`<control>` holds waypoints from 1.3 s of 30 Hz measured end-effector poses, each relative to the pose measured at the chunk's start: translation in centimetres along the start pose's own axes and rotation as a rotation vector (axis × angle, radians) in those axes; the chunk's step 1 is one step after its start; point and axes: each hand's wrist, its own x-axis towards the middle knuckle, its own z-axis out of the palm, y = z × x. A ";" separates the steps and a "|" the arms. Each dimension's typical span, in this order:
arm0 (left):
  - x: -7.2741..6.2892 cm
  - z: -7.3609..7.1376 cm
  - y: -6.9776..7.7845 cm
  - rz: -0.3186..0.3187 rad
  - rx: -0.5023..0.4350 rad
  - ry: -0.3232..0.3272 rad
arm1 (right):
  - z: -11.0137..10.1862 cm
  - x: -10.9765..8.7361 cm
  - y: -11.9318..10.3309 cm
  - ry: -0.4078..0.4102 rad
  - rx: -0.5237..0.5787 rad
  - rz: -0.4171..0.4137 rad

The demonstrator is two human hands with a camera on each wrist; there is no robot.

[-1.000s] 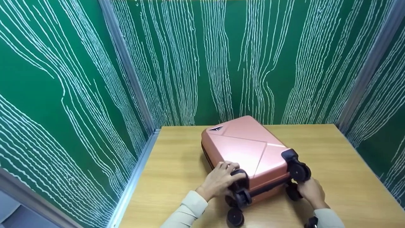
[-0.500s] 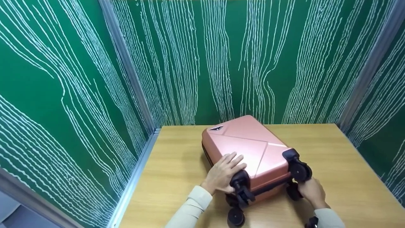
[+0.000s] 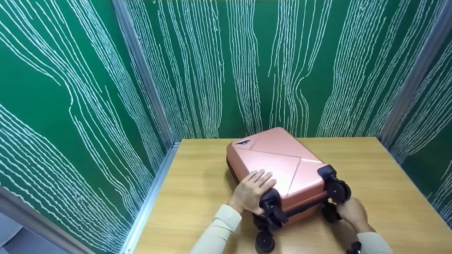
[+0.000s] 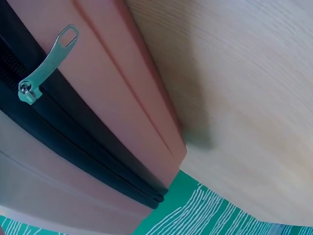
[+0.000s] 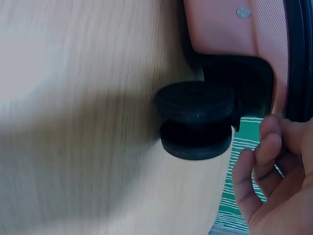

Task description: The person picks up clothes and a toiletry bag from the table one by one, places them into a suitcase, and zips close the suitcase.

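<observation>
A pink hard-shell suitcase (image 3: 279,162) lies on its side on the table, its black wheels toward me. My left hand (image 3: 251,192) rests over its near left corner, fingers spread on the top shell beside the upper left wheel (image 3: 273,213). A metal zipper pull (image 4: 51,63) shows on the side in the left wrist view. My right hand (image 3: 352,213) is at the upper right wheel (image 3: 338,191), which hides its fingertips in the head view. In the right wrist view its fingers (image 5: 266,152) are bent near the lower right wheel (image 5: 195,120); I cannot tell whether they grip anything.
The wooden table (image 3: 190,183) extends on both sides of the suitcase. Green panels (image 3: 197,70) with white wavy lines stand behind and at the sides, joined by grey metal posts (image 3: 148,74). The lower left wheel (image 3: 265,241) sits near the front.
My left hand has left the upper left wheel, moved up and spread its fingers on the suitcase's top shell. My right hand keeps its place at the right wheels.
</observation>
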 end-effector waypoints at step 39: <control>7.2 -0.7 12.9 -0.414 0.365 -0.195 | 1.5 -1.5 -2.7 -0.113 0.016 -0.044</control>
